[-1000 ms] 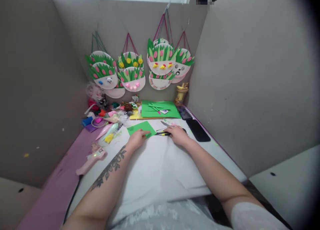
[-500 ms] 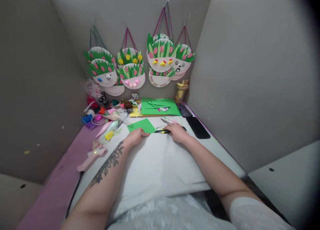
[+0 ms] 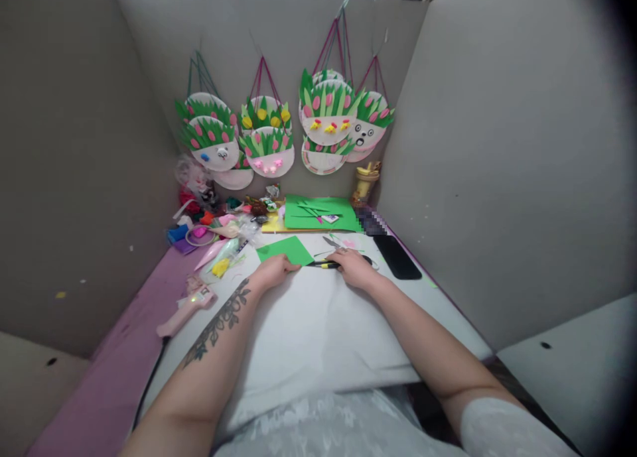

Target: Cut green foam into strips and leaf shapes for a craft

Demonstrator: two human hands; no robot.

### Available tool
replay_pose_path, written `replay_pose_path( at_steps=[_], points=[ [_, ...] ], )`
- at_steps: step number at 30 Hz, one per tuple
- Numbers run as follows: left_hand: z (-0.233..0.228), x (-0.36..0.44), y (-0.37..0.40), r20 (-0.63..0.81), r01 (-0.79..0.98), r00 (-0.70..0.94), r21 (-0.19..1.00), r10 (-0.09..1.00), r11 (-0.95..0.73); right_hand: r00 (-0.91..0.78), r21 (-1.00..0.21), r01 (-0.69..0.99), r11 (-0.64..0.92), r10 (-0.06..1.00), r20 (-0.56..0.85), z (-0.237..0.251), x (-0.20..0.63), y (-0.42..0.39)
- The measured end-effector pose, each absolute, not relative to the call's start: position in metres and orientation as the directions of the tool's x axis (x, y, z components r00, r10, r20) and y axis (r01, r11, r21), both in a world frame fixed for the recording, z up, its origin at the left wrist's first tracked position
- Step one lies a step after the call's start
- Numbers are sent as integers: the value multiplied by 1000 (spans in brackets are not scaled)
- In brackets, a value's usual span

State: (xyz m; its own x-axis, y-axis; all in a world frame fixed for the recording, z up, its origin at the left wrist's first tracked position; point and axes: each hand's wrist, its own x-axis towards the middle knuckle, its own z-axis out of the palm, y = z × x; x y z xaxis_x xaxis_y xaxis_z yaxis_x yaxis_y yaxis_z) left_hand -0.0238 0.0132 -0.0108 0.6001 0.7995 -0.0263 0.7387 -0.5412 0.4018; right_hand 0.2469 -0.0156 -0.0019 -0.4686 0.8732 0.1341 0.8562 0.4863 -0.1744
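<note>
My left hand pinches the near edge of a green paper sheet, thumb on the side facing me. Just to the right, my right hand has its fingers curled over a slim black-and-yellow tool. The tool's tip points left toward the paper's corner, and its exact kind is too small to make out. Beyond the right fingers lies a metal blade, with its handle hidden. A black rounded end shows behind the right hand.
Green sheets with cut strips lie at the back. A black phone lies at right. Craft bits, piping-style bags and a pink glue gun with its cord occupy the left. Decorated paper plates hang on the grey partition.
The whole view has shifted slightly to the right. Both hands stay at nearly the same spots, the left on the green paper and the right over the black-and-yellow tool.
</note>
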Motion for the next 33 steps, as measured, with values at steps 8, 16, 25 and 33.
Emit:
replay_pose_path(
  at_steps=[8, 16, 25, 33],
  points=[
    [-8, -23, 12, -20, 738, 628, 332, 778, -587, -477, -163, 858, 487, 873, 100, 7, 236, -24],
    [4, -27, 3, -38, 771, 607, 269, 794, -577, -465, -145, 869, 472, 881, 85, 10, 237, -30],
    [10, -14, -5, -73, 891, 284, 388, 956, -235, -433, -122, 889, 441, 897, 93, 5, 238, -22],
    [-4, -23, 3, -14, 802, 536, 320, 844, -504, -417, -136, 894, 428, 903, 101, 2, 242, -17]
  ],
)
